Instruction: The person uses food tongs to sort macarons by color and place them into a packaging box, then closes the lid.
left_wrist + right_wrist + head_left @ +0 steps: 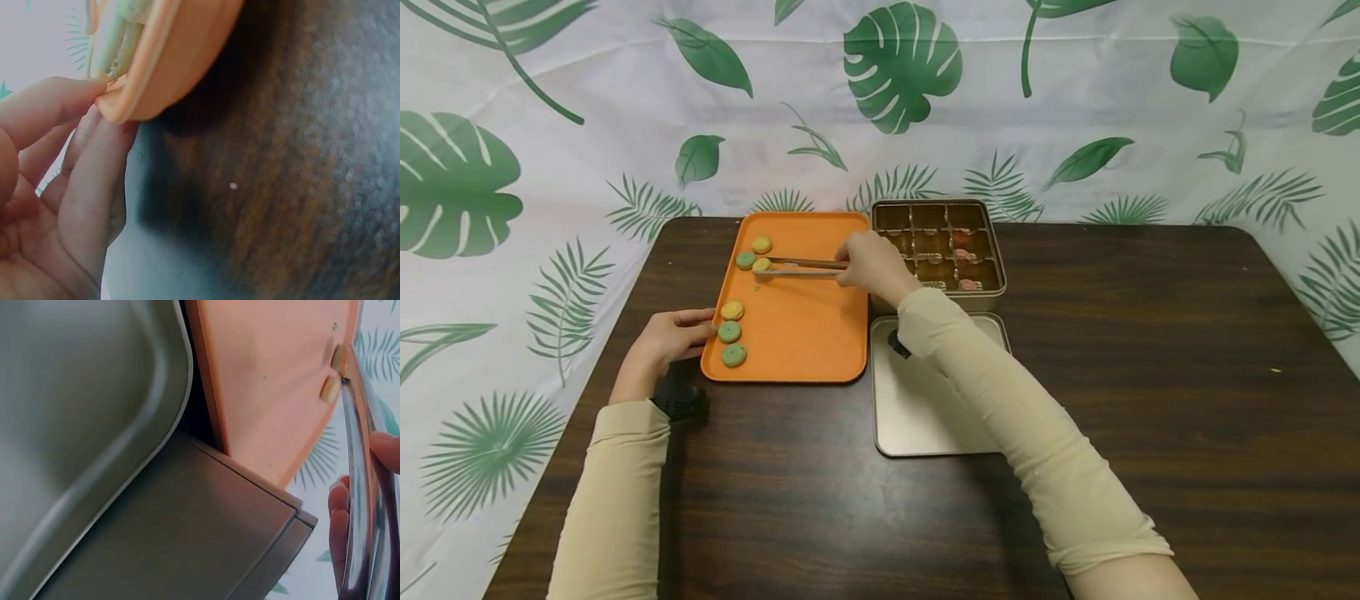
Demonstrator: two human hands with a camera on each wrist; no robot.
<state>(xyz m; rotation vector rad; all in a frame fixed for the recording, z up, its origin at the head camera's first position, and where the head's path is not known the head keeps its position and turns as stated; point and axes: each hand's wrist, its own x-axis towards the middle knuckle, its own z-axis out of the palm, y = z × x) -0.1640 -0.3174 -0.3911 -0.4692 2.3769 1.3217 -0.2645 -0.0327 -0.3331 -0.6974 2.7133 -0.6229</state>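
An orange tray (797, 333) lies on the table with yellow and green macarons along its left side. My left hand (673, 340) pinches the tray's left rim, thumb on top and fingers below, as the left wrist view shows; a green macaron (122, 37) is just inside the rim there. My right hand (876, 265) grips metal tongs (805, 268) that reach left over the tray. Their tips are at a yellow macaron (762, 264), one on each side. Beside it are a green macaron (745, 261) and another yellow macaron (762, 244).
Right of the tray stands a metal tin (996, 287) with a brown divided insert; pinkish pieces lie in its right-hand compartments. In front of it lies a flat metal lid (917, 417), partly under my right forearm. A leaf-patterned cloth (910, 158) hangs behind the dark wooden table (1150, 350).
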